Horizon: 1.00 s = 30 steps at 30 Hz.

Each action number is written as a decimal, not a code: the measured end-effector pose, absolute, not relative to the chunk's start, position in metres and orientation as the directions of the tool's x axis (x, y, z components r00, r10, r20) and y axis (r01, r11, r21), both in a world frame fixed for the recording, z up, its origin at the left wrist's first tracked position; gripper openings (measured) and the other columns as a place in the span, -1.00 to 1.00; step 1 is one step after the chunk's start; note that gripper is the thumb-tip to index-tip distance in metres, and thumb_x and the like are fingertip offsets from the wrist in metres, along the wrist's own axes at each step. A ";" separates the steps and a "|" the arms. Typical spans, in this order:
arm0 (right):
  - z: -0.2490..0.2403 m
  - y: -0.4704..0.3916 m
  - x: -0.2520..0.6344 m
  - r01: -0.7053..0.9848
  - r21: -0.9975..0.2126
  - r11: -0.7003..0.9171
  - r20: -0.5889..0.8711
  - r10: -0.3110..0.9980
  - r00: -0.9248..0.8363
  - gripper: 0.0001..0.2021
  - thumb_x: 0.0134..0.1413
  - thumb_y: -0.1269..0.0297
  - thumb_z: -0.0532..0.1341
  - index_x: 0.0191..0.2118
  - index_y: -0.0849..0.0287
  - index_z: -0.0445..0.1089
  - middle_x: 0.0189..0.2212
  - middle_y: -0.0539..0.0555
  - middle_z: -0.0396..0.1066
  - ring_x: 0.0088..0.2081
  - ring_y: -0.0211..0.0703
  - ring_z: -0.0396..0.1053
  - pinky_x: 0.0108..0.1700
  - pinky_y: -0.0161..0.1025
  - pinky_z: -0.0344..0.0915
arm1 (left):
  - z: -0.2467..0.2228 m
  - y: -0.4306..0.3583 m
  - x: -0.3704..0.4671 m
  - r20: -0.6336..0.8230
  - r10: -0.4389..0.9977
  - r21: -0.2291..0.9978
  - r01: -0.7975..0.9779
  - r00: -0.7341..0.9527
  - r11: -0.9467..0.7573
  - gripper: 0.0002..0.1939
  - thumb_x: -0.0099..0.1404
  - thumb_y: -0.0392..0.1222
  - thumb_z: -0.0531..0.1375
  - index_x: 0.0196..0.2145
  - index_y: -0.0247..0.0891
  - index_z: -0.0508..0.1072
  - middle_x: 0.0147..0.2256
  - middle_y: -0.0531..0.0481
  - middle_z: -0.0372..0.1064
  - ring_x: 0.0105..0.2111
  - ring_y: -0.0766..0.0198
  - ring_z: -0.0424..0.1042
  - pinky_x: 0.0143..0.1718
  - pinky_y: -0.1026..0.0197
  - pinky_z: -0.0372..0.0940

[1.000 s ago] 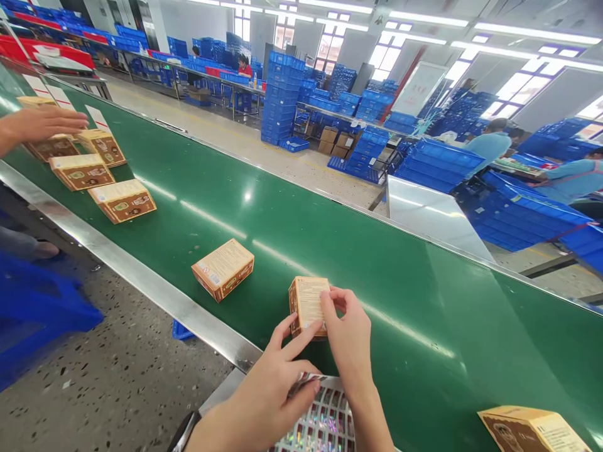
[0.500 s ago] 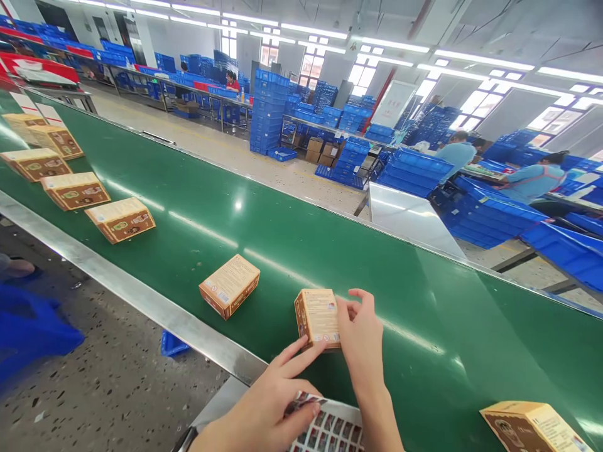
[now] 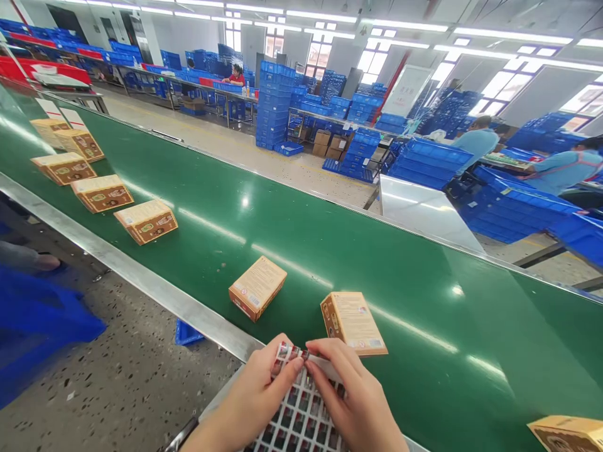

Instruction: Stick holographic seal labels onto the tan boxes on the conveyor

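Observation:
A sheet of small dark red stickers [image 3: 301, 417] lies at the bottom centre, its top edge bent up between my hands. My left hand [image 3: 264, 383] grips that edge between thumb and fingers. Fingers pinched at the same edge, my right hand [image 3: 346, 386] is just to the right. Beyond it, a brown and cream box [image 3: 355, 320] rests on the green conveyor belt [image 3: 301, 220], and another box [image 3: 258, 285] lies to its left. Both show a printed cream face with a barcode.
Several more boxes [image 3: 147, 220] line the belt at the far left; one box [image 3: 568, 433] is at the lower right. A metal rail [image 3: 188, 307] edges the belt. Across it are blue crates [image 3: 276, 103], a metal table [image 3: 424, 210] and seated people [image 3: 478, 144].
My right hand has left the box and come down to the sticker sheet. My left hand has drawn back from the box, lifting the sheet's edge. The boxes appear shifted right.

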State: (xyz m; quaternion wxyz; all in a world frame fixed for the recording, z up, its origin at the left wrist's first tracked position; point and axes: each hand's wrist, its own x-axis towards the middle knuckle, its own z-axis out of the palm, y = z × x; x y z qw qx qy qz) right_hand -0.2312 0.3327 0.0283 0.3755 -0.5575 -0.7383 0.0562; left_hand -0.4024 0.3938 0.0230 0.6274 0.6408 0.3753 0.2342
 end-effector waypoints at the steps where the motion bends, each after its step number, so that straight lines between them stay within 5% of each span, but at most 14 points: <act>1: 0.027 0.334 -0.232 0.794 -0.481 0.372 0.502 0.859 -0.099 -0.85 0.39 0.31 0.11 0.00 0.08 0.34 -0.20 0.06 0.54 -0.19 -0.16 0.54 -0.16 -0.33 0.49 | 0.023 0.394 -0.403 -0.167 0.776 0.980 0.190 0.608 0.062 -0.59 0.40 0.19 0.00 -0.42 -0.18 0.15 -0.47 0.12 0.12 -0.45 0.28 0.10 -0.41 0.25 0.07; 7: 0.036 0.339 -0.238 0.874 -0.245 0.419 0.643 0.745 -0.177 -0.85 0.34 0.47 0.10 -0.16 0.13 0.39 -0.22 0.14 0.54 -0.23 -0.05 0.52 -0.16 -0.13 0.45 | 0.017 0.390 -0.407 -0.161 0.793 0.972 0.232 0.587 0.026 -0.60 0.44 0.15 -0.06 -0.39 -0.20 0.19 -0.43 0.09 0.18 -0.41 0.25 0.14 -0.35 0.23 0.09; 9: 0.037 0.337 -0.240 0.859 -0.261 0.442 0.639 0.746 -0.190 -0.84 0.28 0.51 0.15 -0.19 0.12 0.40 -0.14 0.15 0.53 -0.17 -0.03 0.51 -0.10 -0.10 0.43 | 0.016 0.390 -0.407 -0.159 0.818 0.973 0.230 0.552 0.033 -0.62 0.44 0.13 -0.06 -0.38 -0.20 0.22 -0.42 0.08 0.19 -0.40 0.25 0.16 -0.34 0.23 0.11; 12: 0.033 0.338 -0.239 0.734 -0.572 0.366 0.542 0.840 0.004 -0.90 0.30 0.42 0.17 -0.19 0.05 0.38 -0.02 0.13 0.49 -0.03 -0.03 0.49 -0.03 -0.12 0.42 | 0.021 0.394 -0.408 -0.147 0.841 0.971 0.239 0.521 0.022 -0.62 0.41 0.11 -0.06 -0.43 -0.20 0.19 -0.48 0.09 0.16 -0.44 0.26 0.15 -0.39 0.23 0.10; 15: 0.027 0.353 -0.235 0.409 -0.908 0.096 0.243 0.914 0.325 -0.80 0.36 0.14 0.10 0.02 0.01 0.30 0.15 0.18 0.37 0.03 -0.01 0.49 0.01 -0.08 0.44 | 0.027 0.401 -0.416 -0.120 0.823 0.958 0.283 0.555 -0.051 -0.65 0.37 0.04 -0.04 -0.51 -0.18 0.11 -0.57 0.13 0.06 -0.53 0.30 0.08 -0.48 0.25 0.01; 20: 0.023 0.395 -0.232 0.099 -0.992 -0.077 -0.037 0.934 0.354 -0.39 0.24 -0.14 0.13 0.30 -0.03 0.05 0.31 0.21 0.16 0.07 0.01 0.47 0.17 0.04 0.31 | 0.027 0.404 -0.431 0.125 0.729 0.901 0.231 0.673 -0.367 -0.77 0.30 -0.22 0.00 -0.52 -0.21 0.21 -0.54 0.07 0.23 -0.52 0.31 0.22 -0.50 0.30 0.12; 23: 0.026 0.413 -0.233 0.000 -0.998 -0.055 -0.052 0.936 0.349 -0.35 0.14 -0.19 0.21 0.26 -0.03 0.16 0.30 0.18 0.20 0.05 0.02 0.47 0.13 0.01 0.33 | 0.023 0.404 -0.435 0.342 0.664 0.812 0.146 0.665 -0.565 -0.83 0.28 -0.36 0.01 -0.42 -0.21 0.32 -0.38 -0.01 0.45 -0.32 0.25 0.41 -0.31 0.28 0.33; 25: 0.028 0.419 -0.234 -0.049 -0.997 -0.058 -0.072 0.927 0.369 -0.38 0.04 -0.22 0.27 0.13 0.03 0.32 0.22 0.19 0.32 -0.02 0.04 0.50 0.05 -0.01 0.38 | 0.020 0.405 -0.436 0.427 0.618 0.723 0.162 0.660 -0.672 -0.82 0.27 -0.41 0.03 -0.37 -0.21 0.35 -0.08 -0.11 0.51 -0.01 0.12 0.41 -0.03 0.14 0.36; 27: 0.030 0.422 -0.235 -0.085 -0.994 -0.064 -0.093 0.909 0.407 -0.44 -0.07 -0.24 0.33 -0.07 0.09 0.44 0.14 0.19 0.40 -0.09 0.05 0.51 -0.02 -0.04 0.40 | 0.017 0.409 -0.436 0.428 0.589 0.646 0.223 0.686 -0.730 -0.80 0.28 -0.45 0.02 -0.35 -0.21 0.36 0.22 -0.13 0.31 0.28 -0.01 0.17 0.23 -0.07 0.21; 30: 0.029 0.422 -0.239 -0.108 -0.992 -0.062 -0.108 0.864 0.492 -0.49 -0.18 -0.23 0.38 -0.32 0.15 0.47 0.12 0.22 0.40 -0.14 0.02 0.49 -0.13 -0.11 0.41 | 0.013 0.414 -0.434 0.340 0.567 0.635 0.262 0.750 -0.727 -0.80 0.31 -0.45 0.02 -0.36 -0.22 0.34 0.35 -0.07 0.11 0.40 -0.04 -0.08 0.34 -0.18 0.06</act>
